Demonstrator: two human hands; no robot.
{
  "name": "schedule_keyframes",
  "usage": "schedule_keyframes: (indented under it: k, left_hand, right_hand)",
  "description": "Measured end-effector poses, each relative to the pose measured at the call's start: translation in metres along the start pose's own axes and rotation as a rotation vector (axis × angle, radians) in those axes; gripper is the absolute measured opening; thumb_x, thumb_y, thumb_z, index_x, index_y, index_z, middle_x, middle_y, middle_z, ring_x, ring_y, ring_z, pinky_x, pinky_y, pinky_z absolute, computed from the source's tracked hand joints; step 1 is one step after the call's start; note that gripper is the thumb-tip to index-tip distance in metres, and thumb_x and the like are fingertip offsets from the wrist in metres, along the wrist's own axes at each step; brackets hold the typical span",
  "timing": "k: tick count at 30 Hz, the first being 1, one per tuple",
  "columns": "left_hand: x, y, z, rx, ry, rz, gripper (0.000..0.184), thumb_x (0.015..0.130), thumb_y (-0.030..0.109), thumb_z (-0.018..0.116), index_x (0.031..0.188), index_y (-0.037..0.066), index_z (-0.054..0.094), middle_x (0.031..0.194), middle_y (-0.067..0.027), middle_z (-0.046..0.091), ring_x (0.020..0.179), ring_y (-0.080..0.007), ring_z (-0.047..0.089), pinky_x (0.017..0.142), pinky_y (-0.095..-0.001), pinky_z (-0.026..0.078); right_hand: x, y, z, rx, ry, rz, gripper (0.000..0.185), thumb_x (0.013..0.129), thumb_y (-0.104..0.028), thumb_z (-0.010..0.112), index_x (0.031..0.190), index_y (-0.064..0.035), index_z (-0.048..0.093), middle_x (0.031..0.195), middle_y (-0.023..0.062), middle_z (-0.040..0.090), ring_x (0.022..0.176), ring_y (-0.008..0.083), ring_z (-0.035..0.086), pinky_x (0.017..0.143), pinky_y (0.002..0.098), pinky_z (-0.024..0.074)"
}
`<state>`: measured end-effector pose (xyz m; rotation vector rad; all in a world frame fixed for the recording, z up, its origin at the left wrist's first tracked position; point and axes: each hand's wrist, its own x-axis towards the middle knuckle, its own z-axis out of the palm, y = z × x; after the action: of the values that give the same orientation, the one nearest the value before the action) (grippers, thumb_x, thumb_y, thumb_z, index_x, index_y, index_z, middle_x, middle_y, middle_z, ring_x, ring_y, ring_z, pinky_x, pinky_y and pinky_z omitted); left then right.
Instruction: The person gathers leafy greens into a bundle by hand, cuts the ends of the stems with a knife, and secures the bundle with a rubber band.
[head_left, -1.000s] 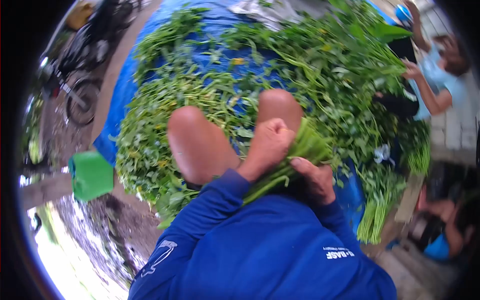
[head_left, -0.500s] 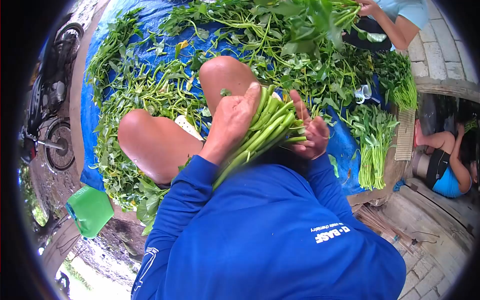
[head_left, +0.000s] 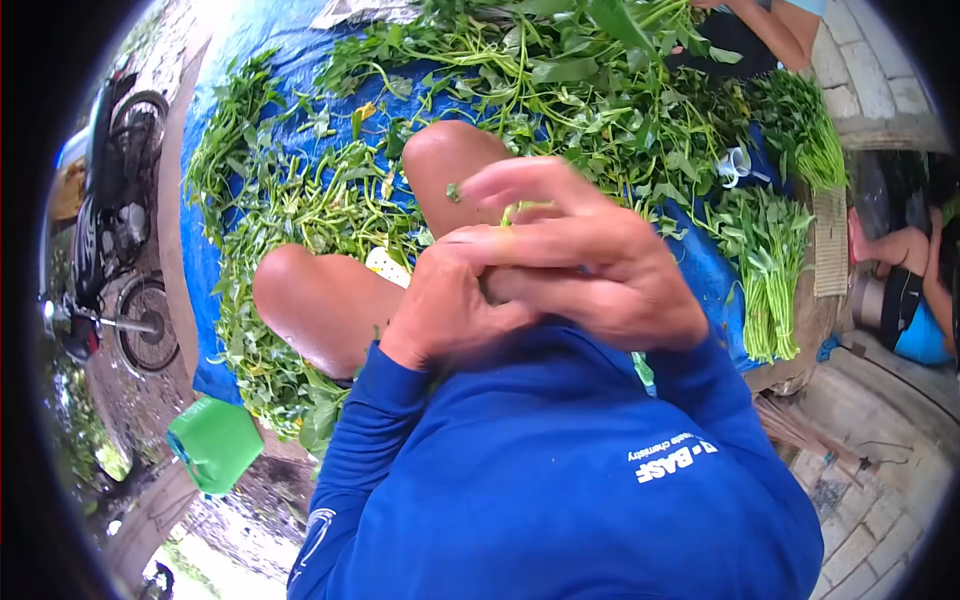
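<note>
My left hand is closed low in front of my chest, around a bunch of leafy green stalks that looks like water spinach. Only a sliver of the bunch shows between the fingers; my hands hide the rest. My right hand crosses over the left one, its fingers curved and smeared by motion. Whether those fingers grip anything cannot be made out. Beyond my bare knees, loose water spinach lies spread over a blue tarp.
Tidy bunches of stalks lie at the right, near a clear plastic cup. Another person's arm reaches in at top right. A second person sits at far right. A green container and a motorcycle are at left.
My right hand has moved left and up, from beside the stalks to over my left hand. The bunch, plainly visible before, is now mostly covered. The other person's arm has shifted upward in view.
</note>
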<state>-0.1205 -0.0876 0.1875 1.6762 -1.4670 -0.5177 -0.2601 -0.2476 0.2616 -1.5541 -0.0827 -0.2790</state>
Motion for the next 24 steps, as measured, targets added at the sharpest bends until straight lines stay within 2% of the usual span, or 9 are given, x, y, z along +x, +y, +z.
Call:
schedule_keyframes:
  k: [3, 5, 8, 9, 11, 15, 17, 21, 24]
  left_hand:
    - [-0.010, -0.006, -0.002, 0.096, 0.154, 0.010, 0.012, 0.095, 0.012, 0.068, 0.099, 0.001, 0.068, 0.091, -0.0146, 0.069, 0.082, -0.0266, 0.066, 0.074, -0.0401, 0.053]
    - [-0.025, -0.008, -0.003, 0.153, 0.264, -0.006, 0.014, 0.094, 0.006, 0.066, 0.106, 0.000, 0.071, 0.093, -0.0156, 0.069, 0.085, -0.0300, 0.068, 0.078, -0.0405, 0.055]
    - [-0.032, -0.008, -0.015, 0.243, 0.515, -0.012, 0.012, 0.098, 0.004, 0.064, 0.107, 0.000, 0.070, 0.102, -0.0183, 0.072, 0.089, -0.0364, 0.071, 0.082, -0.0448, 0.058]
    - [-0.029, -0.008, -0.015, 0.240, 0.506, -0.159, 0.014, 0.102, 0.009, 0.063, 0.106, -0.002, 0.071, 0.101, -0.0194, 0.072, 0.089, -0.0365, 0.072, 0.082, -0.0437, 0.058]
    - [-0.029, 0.003, -0.012, 0.102, 0.393, -0.395, 0.035, 0.110, 0.025, 0.054, 0.107, -0.006, 0.072, 0.100, -0.0201, 0.074, 0.092, -0.0346, 0.072, 0.085, -0.0411, 0.057]
    - [-0.012, 0.026, -0.028, -0.111, 0.179, -0.640, 0.084, 0.116, 0.059, 0.028, 0.109, -0.010, 0.075, 0.095, -0.0183, 0.078, 0.095, -0.0285, 0.074, 0.091, -0.0371, 0.056]
    - [-0.006, 0.043, -0.034, -0.101, 0.123, -0.656, 0.105, 0.111, 0.076, 0.016, 0.105, -0.010, 0.078, 0.089, -0.0186, 0.079, 0.089, -0.0276, 0.076, 0.090, -0.0372, 0.058]
    - [-0.002, 0.070, -0.035, -0.345, 0.151, -0.729, 0.104, 0.110, 0.076, 0.018, 0.102, -0.008, 0.078, 0.089, -0.0171, 0.079, 0.083, -0.0233, 0.074, 0.085, -0.0359, 0.058]
    - [-0.009, 0.064, -0.022, -0.261, 0.188, -0.712, 0.098, 0.112, 0.072, 0.021, 0.100, -0.007, 0.078, 0.086, -0.0142, 0.077, 0.080, -0.0206, 0.073, 0.082, -0.0349, 0.057]
  right_hand:
    - [0.019, -0.001, 0.036, 0.008, -0.038, -0.172, 0.035, 0.092, -0.004, 0.080, 0.126, -0.0109, 0.079, 0.099, 0.0088, 0.065, 0.092, 0.0257, 0.065, 0.088, 0.0411, 0.0528]
    - [-0.004, 0.003, 0.035, -0.084, 0.014, -0.191, 0.034, 0.090, 0.002, 0.074, 0.122, -0.0091, 0.075, 0.089, 0.0043, 0.061, 0.081, 0.0185, 0.061, 0.076, 0.0359, 0.0502]
    - [-0.070, 0.030, 0.021, -0.225, 0.444, 0.351, 0.033, 0.088, 0.010, 0.067, 0.117, -0.0063, 0.069, 0.074, -0.0024, 0.053, 0.064, 0.0076, 0.054, 0.057, 0.0283, 0.0462]
    - [-0.091, 0.060, 0.014, -0.066, 0.505, 0.567, 0.030, 0.092, 0.004, 0.072, 0.118, -0.0051, 0.061, 0.076, -0.0048, 0.055, 0.067, 0.0017, 0.051, 0.056, 0.0267, 0.0448]
    - [-0.086, 0.068, 0.023, 0.279, 0.411, 0.798, 0.040, 0.100, -0.031, 0.079, 0.123, -0.0061, 0.057, 0.074, -0.0067, 0.048, 0.061, 0.0024, 0.046, 0.056, 0.0251, 0.0462]
    - [-0.054, 0.068, -0.013, 0.689, 0.196, 0.755, 0.066, 0.106, -0.072, 0.052, 0.136, -0.0134, 0.061, 0.072, -0.0100, 0.042, 0.059, 0.0017, 0.044, 0.058, 0.0231, 0.0517]
    - [-0.042, 0.064, -0.035, 0.762, 0.053, 0.746, 0.066, 0.107, -0.070, 0.051, 0.135, -0.0119, 0.064, 0.076, -0.0085, 0.050, 0.060, 0.0023, 0.047, 0.056, 0.0237, 0.0519]
    - [-0.033, 0.049, -0.031, 0.654, 0.213, 0.745, 0.078, 0.104, -0.075, 0.051, 0.140, -0.0069, 0.064, 0.094, 0.0003, 0.071, 0.076, 0.0065, 0.066, 0.053, 0.0225, 0.0510]
    - [-0.047, 0.059, -0.036, 0.668, 0.182, 0.777, 0.090, 0.101, -0.082, 0.047, 0.141, -0.0037, 0.064, 0.108, 0.0065, 0.078, 0.089, 0.0097, 0.074, 0.052, 0.0216, 0.0507]
